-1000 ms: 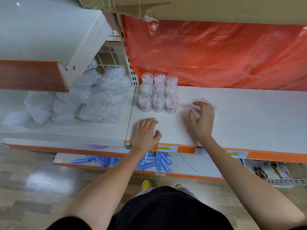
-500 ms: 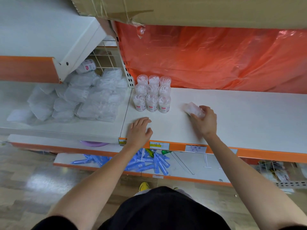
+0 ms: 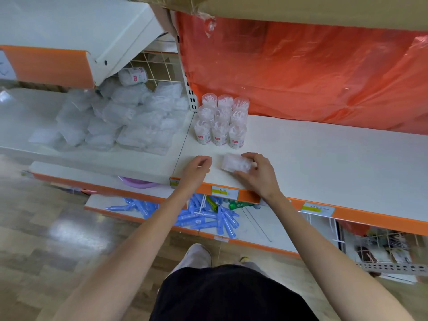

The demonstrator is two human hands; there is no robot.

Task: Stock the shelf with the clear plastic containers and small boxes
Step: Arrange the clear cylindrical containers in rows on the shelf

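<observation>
My right hand (image 3: 257,174) grips a small clear plastic container (image 3: 234,163) lying on its side near the front of the white shelf (image 3: 324,158). Just left of it, my left hand (image 3: 196,169) hovers over the shelf with fingers loosely curled and nothing in it. Behind both hands stands a tidy block of several upright clear containers (image 3: 221,122) with white contents and small red labels, against the shelf's back left corner.
A heap of clear plastic packs (image 3: 120,119) fills the neighbouring shelf at left, with one container (image 3: 133,76) lying on top. Orange plastic sheeting (image 3: 312,72) backs the shelf. Blue tubes (image 3: 203,216) lie on the lower shelf. A cardboard box (image 3: 301,8) overhangs above.
My right hand picked up the clear container and carried it left toward the front of the shelf. My left hand lifted off the shelf and curled its fingers beside it.
</observation>
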